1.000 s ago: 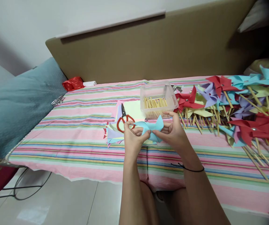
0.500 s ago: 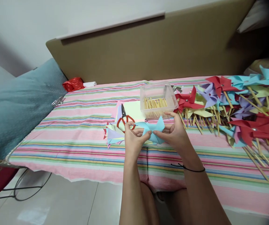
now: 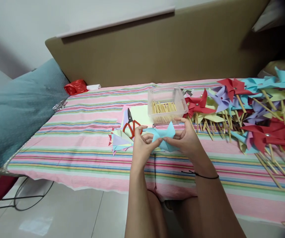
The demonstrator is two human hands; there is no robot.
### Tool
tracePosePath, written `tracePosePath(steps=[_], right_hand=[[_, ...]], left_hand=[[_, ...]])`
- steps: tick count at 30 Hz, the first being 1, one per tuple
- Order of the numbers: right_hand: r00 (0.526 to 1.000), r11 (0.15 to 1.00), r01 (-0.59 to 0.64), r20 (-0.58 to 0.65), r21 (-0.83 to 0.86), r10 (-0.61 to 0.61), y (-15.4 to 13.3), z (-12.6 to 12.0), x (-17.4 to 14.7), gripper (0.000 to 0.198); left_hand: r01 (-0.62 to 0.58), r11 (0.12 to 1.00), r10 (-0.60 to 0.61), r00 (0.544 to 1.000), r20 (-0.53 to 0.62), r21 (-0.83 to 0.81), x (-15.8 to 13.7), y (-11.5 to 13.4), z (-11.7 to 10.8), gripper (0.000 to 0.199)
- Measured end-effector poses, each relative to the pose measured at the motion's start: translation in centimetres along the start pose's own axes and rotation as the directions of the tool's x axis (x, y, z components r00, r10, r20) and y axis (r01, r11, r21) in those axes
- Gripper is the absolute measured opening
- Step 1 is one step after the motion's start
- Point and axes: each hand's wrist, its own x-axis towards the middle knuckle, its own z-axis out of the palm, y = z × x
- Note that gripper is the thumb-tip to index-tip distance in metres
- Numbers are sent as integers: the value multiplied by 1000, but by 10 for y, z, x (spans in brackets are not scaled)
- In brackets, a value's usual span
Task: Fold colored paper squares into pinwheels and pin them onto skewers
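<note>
Between my two hands is a light-blue paper pinwheel (image 3: 168,134), its corners folded in toward the middle. My left hand (image 3: 142,143) is closed on its left side, thumb pressed near the centre. From the right, my right hand (image 3: 184,137) pinches the same paper, thumb at the centre and fingers behind it. Just beyond my left hand, red-handled scissors (image 3: 130,124) lie on pale sheets of paper (image 3: 141,115). Cut paper pieces (image 3: 120,141) in several colours are left of my left hand. Whether a pin sits at the pinwheel's centre is hidden by my thumbs.
A clear plastic box (image 3: 167,100) of short wooden sticks stands behind my hands. Many finished pinwheels (image 3: 267,134) on sticks crowd the right side. The striped cloth (image 3: 83,142) covers the surface. A red plastic bag (image 3: 76,87) and a metal clip-like item (image 3: 59,105) lie far left.
The view has shifted slightly. Both hands keep their hold on the light-blue pinwheel, with thumbs still meeting at its middle; my left index finger has moved a little.
</note>
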Motion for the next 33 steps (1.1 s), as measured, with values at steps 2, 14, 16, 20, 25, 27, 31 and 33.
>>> tracePosePath(steps=[2, 14, 16, 20, 25, 27, 31, 33], right_hand=[[1000, 1000, -15, 12, -26, 16, 1, -2, 0, 83], [1000, 995, -21, -8, -100, 20, 0, -3, 0, 82], [1000, 994, -21, -4, -104, 20, 1, -3, 0, 81], [999, 995, -34, 10, -94, 36, 2, -5, 2, 84], [998, 997, -58, 15, -59, 59, 2, -6, 3, 82], [998, 997, -64, 6, -53, 65, 1, -7, 3, 82], [998, 996, -69, 4, -63, 70, 1, -7, 3, 84], [997, 995, -73, 2, -75, 73, 2, -6, 3, 86]], left_hand=[[19, 1000, -19, 1000, 8, 4, 0, 0, -1, 58], [6, 997, -8, 1000, 30, 75, 0, -1, 1, 59], [9, 997, -11, 1000, 25, 82, 0, -1, 0, 60], [35, 997, -35, 999, 1, 65, 1, -4, -2, 59], [56, 997, -54, 998, -31, 59, 2, -6, -2, 61], [57, 996, -54, 997, -46, 64, 3, -6, -2, 62], [54, 996, -50, 997, -64, 69, 4, -6, -1, 64], [52, 996, -48, 996, -69, 69, 4, -6, -1, 64]])
